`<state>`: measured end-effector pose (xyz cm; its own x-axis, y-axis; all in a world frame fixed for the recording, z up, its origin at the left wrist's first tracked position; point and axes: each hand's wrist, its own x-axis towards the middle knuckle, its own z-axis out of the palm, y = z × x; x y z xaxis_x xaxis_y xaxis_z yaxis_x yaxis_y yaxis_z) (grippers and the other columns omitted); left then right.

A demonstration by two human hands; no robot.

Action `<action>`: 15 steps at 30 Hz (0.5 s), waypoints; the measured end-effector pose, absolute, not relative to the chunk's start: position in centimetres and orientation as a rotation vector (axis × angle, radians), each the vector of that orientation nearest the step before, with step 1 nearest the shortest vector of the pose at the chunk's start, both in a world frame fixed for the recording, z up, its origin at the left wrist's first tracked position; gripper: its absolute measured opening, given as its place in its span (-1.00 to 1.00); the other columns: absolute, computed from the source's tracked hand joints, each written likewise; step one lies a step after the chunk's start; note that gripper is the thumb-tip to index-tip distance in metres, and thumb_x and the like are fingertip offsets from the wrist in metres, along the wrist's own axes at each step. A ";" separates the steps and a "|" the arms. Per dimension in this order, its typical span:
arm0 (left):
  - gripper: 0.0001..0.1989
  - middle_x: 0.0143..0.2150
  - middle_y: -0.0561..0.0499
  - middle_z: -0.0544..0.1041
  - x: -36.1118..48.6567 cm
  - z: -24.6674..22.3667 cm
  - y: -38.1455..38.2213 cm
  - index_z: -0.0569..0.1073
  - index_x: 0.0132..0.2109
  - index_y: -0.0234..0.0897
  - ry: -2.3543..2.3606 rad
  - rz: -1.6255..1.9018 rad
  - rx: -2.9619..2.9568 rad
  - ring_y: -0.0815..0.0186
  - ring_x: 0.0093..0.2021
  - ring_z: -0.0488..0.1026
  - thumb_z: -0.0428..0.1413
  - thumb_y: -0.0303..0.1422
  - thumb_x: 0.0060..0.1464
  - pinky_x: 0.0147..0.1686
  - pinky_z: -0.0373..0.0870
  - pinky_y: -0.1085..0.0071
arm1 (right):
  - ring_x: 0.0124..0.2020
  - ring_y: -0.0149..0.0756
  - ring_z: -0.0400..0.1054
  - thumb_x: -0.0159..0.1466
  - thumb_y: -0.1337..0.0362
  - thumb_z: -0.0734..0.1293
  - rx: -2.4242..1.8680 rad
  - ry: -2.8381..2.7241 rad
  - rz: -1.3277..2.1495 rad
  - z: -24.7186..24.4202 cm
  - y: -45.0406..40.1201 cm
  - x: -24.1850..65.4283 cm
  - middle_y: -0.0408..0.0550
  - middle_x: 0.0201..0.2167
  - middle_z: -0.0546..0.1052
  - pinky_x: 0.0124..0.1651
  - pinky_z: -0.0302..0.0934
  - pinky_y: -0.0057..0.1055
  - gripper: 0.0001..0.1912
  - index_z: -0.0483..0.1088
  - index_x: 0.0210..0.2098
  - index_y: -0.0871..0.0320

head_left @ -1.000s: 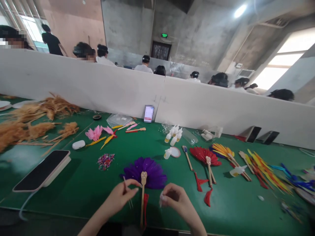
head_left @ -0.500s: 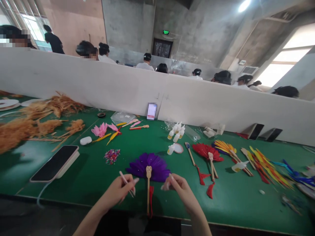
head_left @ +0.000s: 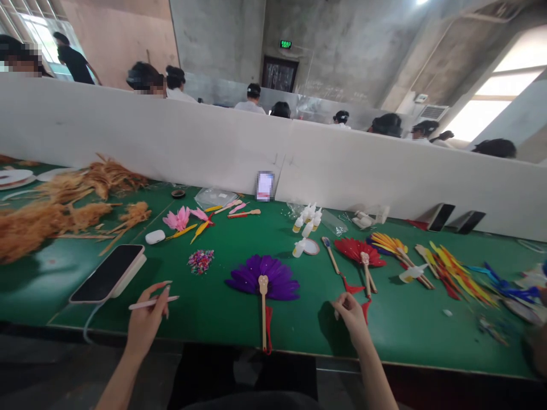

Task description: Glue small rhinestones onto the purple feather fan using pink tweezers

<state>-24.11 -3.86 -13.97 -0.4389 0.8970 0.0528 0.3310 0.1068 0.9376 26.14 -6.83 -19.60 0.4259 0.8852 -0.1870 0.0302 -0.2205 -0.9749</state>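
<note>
A purple feather fan (head_left: pixel 262 279) with a wooden handle and a red tassel lies in front of me, touched by neither hand. Left of it, my left hand (head_left: pixel 147 313) holds a thin white pen-like stick (head_left: pixel 154 303) above the table. My right hand (head_left: pixel 351 319) is to the right of the fan, fingertips pinched together; whether anything small is between them cannot be made out. A heap of colourful beads (head_left: pixel 200 261) lies behind and left of the fan. Behind the right hand lies a red feather fan (head_left: pixel 359 252).
A phone (head_left: pixel 106 273) on a stand is at left, with brown fibres (head_left: pixel 51 222) beyond. Small glue bottles (head_left: pixel 307 219) stand at the back centre. Loose feathers (head_left: pixel 461 270) and another bottle (head_left: pixel 412 274) lie right. A white partition (head_left: pixel 205 136) runs behind; people sit beyond it.
My hands have moved apart, the left one leftwards with the stick, the right one rightwards, both away from the purple fan. The view has shifted slightly.
</note>
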 end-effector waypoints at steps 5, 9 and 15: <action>-0.64 -0.49 0.16 0.38 -23.8 -14.8 -4.3 0.45 -0.04 -0.33 1.897 1.274 1.208 0.45 -0.59 0.29 0.10 -0.08 0.32 -0.54 0.33 0.47 | -0.09 -0.19 0.49 0.41 0.18 0.36 -1.587 -0.832 0.940 -20.6 -6.8 25.7 0.04 0.02 0.51 -0.08 0.47 -0.17 -0.67 0.40 0.10 0.20; -0.74 -0.30 0.05 0.51 -23.8 -15.0 -4.2 0.47 -0.04 -0.34 2.015 1.187 1.194 0.41 -0.45 0.44 0.14 -0.21 0.33 -0.44 0.47 0.44 | -0.06 -0.17 0.48 0.41 0.18 0.36 -1.577 -0.839 0.941 -20.8 -7.2 25.8 0.06 0.05 0.50 -0.05 0.47 -0.14 -0.65 0.39 0.12 0.19; -0.73 -0.14 -0.03 0.55 -23.2 -15.4 -4.4 0.47 0.02 -0.34 2.095 1.128 1.209 0.31 -0.28 0.53 0.15 -0.24 0.32 -0.28 0.56 0.32 | -0.05 -0.16 0.48 0.41 0.17 0.36 -1.566 -0.856 0.968 -21.3 -7.9 25.8 0.06 0.05 0.50 -0.03 0.46 -0.13 -0.65 0.40 0.12 0.20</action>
